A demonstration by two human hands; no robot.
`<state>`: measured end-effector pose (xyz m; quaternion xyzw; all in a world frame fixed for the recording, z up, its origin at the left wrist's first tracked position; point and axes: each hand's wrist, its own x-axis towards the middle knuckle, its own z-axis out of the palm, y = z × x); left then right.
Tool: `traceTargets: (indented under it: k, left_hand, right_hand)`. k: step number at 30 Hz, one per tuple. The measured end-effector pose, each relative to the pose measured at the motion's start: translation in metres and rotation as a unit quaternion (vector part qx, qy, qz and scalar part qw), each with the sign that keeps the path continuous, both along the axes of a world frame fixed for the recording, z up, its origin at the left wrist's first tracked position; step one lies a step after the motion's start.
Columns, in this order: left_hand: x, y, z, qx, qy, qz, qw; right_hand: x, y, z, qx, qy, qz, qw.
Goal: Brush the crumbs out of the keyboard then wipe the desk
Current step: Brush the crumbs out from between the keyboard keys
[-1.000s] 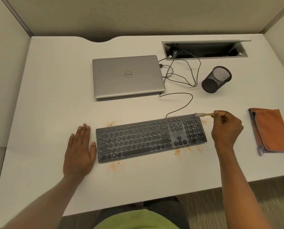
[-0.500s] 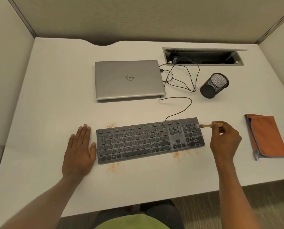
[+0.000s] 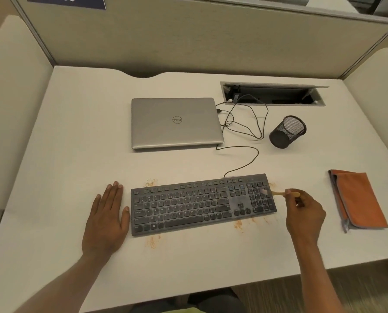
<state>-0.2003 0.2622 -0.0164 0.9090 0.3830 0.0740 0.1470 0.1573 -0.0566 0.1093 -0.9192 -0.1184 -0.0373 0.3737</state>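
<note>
I see crumbs (image 3: 152,241) on the surface (image 3: 188,267) by the keyboard's (image 3: 202,204) near edge. My left hand (image 3: 106,219) lies flat beside its left end, fingers straight and together. My right hand (image 3: 306,213) pinches the brush (image 3: 278,193) handle in its fingers, bristles on the number pad. I judge the brush light and its bristles soft: grip mid-handle. The cloth (image 3: 357,199) looks limp.

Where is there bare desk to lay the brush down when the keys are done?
Bare desk left of the laptop, and the front strip along the near edge, below the keyboard. Also between the right hand holding the brush and the cloth. Crowded: cables and cup right of the laptop; crumbs ring the keyboard.
</note>
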Motion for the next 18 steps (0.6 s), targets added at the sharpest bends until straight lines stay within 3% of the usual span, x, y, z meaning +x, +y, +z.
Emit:
traceTargets:
  k: [8,18]
  left_hand:
    - [-0.001,0.002,-0.003,0.001,0.004,-0.009,1.0]
    - [0.003,0.016,-0.012,-0.044,-0.002,0.012,0.999]
  right_hand:
    - [-0.015,-0.009,0.007,0.071,0.025,0.019,0.997]
    - [-0.017,-0.031,0.013,0.123,0.019,-0.027,0.992]
